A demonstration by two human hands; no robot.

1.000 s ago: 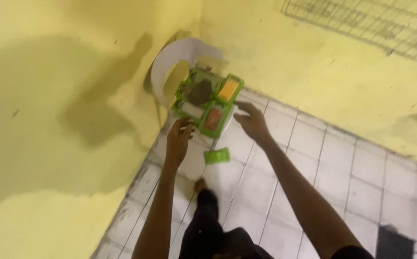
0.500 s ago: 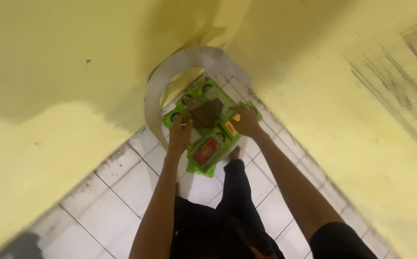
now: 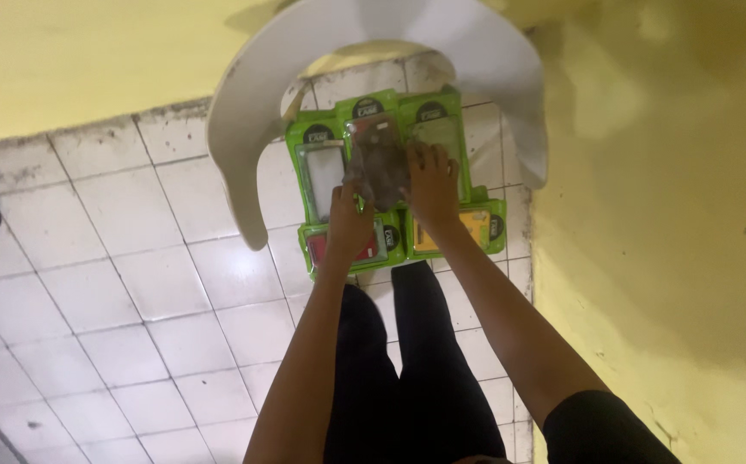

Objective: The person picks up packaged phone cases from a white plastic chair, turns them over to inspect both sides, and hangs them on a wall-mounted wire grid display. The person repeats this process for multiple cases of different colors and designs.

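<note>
The left hand (image 3: pixel 349 225) lies flat, fingers together, on the red pack (image 3: pixel 347 247), and its fingertips touch the lower edge of a dark pouch (image 3: pixel 377 163) just beyond it. The right hand (image 3: pixel 431 182) lies spread on the same pouch's right side and on the pack under it. Neither hand is closed around anything; both press down with open palms, which I judge keeps the loose pile from sliding while the pouch lies on top.

Under and around the hands lie green packs (image 3: pixel 431 112) of phone cases, laid side by side in two rows: three in the far row, beyond the fingers, and two in the near row, the red one under the left hand and a yellow pack (image 3: pixel 467 230) just by the right wrist. They overlap at the edges, so the flat hands hold several at once.

The packs rest on a white plastic chair (image 3: pixel 235 146), its curved back arching beyond both hands. Below the wrists are the person's dark trousers (image 3: pixel 407 369), then the tiled floor (image 3: pixel 132 283). A yellow wall (image 3: pixel 665 241) stands to the right.
</note>
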